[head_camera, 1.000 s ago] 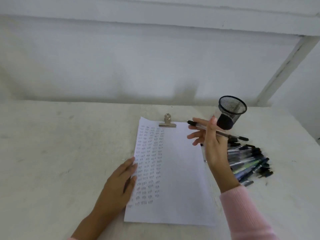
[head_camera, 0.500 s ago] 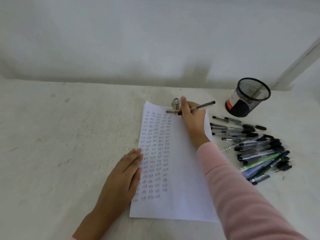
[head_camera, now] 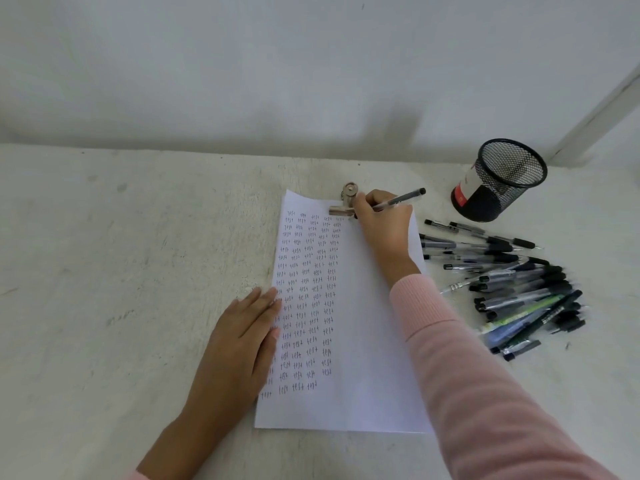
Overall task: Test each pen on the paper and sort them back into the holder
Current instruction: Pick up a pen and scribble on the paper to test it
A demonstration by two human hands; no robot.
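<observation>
A white sheet of paper (head_camera: 367,341) lies on the table, its left half filled with columns of small written words. My right hand (head_camera: 384,223) grips a black pen (head_camera: 401,199) in writing pose at the top of the sheet, tip down beside the metal clip (head_camera: 344,202). My left hand (head_camera: 242,341) lies flat, fingers together, on the sheet's left edge. A black mesh holder (head_camera: 498,180) stands tilted at the back right with no pens visible in it. Several pens (head_camera: 512,285) lie in a loose pile right of the paper.
The table (head_camera: 121,271) is rough and off-white and meets a white wall at the back. A white post (head_camera: 595,119) slants up at the far right behind the holder.
My right hand carried the pen from above the pile leftward to the top of the paper and lowered its tip there. The view has dropped closer to the table. My left hand stays put.
</observation>
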